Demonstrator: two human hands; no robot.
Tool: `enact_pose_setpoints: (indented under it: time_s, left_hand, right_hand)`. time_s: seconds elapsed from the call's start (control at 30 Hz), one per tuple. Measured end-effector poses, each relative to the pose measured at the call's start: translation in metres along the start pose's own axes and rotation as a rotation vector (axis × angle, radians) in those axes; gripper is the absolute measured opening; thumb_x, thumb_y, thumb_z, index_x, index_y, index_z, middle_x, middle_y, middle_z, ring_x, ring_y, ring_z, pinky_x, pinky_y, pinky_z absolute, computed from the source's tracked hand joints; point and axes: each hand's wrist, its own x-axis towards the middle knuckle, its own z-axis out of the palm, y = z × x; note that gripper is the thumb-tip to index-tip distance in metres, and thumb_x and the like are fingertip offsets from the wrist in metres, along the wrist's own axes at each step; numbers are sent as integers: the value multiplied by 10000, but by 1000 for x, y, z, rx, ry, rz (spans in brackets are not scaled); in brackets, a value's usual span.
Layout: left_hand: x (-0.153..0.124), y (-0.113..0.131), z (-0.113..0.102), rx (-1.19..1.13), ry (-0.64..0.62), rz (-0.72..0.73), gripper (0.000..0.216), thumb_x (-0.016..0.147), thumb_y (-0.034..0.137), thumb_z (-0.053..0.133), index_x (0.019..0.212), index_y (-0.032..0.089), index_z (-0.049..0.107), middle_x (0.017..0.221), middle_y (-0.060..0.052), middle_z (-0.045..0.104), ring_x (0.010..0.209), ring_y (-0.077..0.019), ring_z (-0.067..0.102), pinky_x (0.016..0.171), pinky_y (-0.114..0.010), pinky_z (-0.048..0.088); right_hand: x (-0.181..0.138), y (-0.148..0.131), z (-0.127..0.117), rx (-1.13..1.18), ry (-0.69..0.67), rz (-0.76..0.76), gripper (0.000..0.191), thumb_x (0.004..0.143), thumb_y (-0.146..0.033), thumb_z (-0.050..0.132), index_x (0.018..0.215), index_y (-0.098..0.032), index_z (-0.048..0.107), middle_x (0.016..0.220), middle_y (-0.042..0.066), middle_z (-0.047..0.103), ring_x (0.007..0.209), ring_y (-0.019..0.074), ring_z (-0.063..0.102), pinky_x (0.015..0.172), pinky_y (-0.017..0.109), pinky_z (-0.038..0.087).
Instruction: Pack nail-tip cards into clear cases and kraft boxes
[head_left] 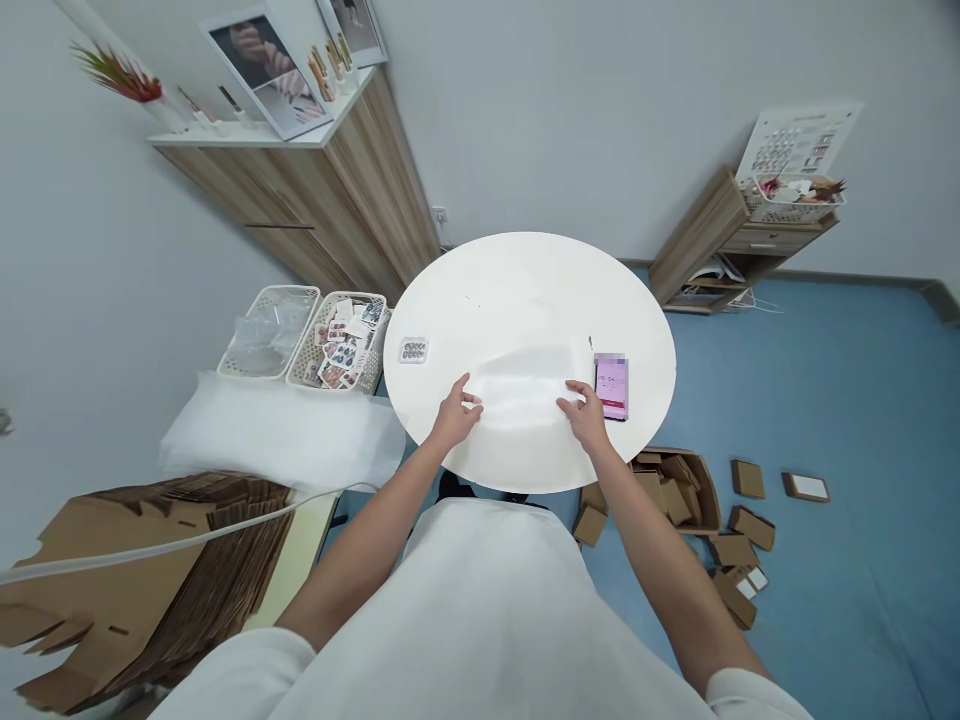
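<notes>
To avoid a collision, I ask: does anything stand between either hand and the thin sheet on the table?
Nothing visible does. The left hand and right hand are at opposite sides of the thin sheet. The phone lies to the right of the right hand, not in between.

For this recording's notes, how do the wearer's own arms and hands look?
The person wears a plain white cloth top with short white sleeves, forearms uncovered. The left grip and right grip are bare human hands: no gloves, watch or bracelet visible.
</notes>
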Motion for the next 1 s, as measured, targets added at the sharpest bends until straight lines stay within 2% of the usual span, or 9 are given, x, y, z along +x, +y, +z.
enact_pose_setpoints:
  time_s: [0.13,0.27,0.47,0.67,0.77,0.9,1.0]
  left_hand:
    - [10,-19,8,112,10,-30,707,704,218,583,1339,265,275,899,-12,565,559,-90,560,639,-262,440]
    - [21,-37,12,207,31,-50,630,710,190,558,1303,239,350,907,-26,564,582,-104,548,644,-268,430]
    - [36,-51,13,245,72,-74,500,691,133,545,1181,221,501,839,-31,587,746,-171,558,763,-299,402]
    - [54,-58,13,265,79,-89,549,703,121,544,1235,214,448,818,-47,581,832,-218,557,802,-330,385]
    - [59,-57,12,419,71,-58,583,722,141,530,1284,196,383,974,-101,572,946,-255,527,841,-367,373]
    - [49,-50,10,654,103,53,628,746,172,508,1335,187,289,1271,-159,421,1184,-314,358,946,-444,283]
    - [29,-50,10,697,-103,241,550,756,236,532,1283,227,378,1370,-125,337,1272,-303,255,1018,-440,190]
  right_hand:
    - [3,23,14,-24,-20,88,376,691,-345,541,1032,-189,541,1106,75,548,933,182,521,820,357,412]
    - [6,35,28,-120,-79,137,352,702,-321,522,1025,-186,554,1076,74,557,898,179,531,822,361,424]
    - [14,38,45,-323,-199,58,415,718,-238,496,1131,-191,505,1111,71,495,983,188,510,889,360,405]
    - [26,35,58,-555,-296,49,519,711,-160,474,1227,-180,430,1180,98,423,1052,208,470,852,333,424]
    - [26,29,61,-651,-246,35,528,707,-165,492,1230,-180,424,1270,122,345,1127,254,396,858,373,414]
    - [8,19,57,-746,-161,-55,547,717,-200,520,1249,-210,395,1364,127,251,1178,304,324,887,455,363]
    - [-17,17,56,-793,-241,-148,520,735,-206,518,1241,-211,399,1355,134,312,1204,301,303,920,465,313]
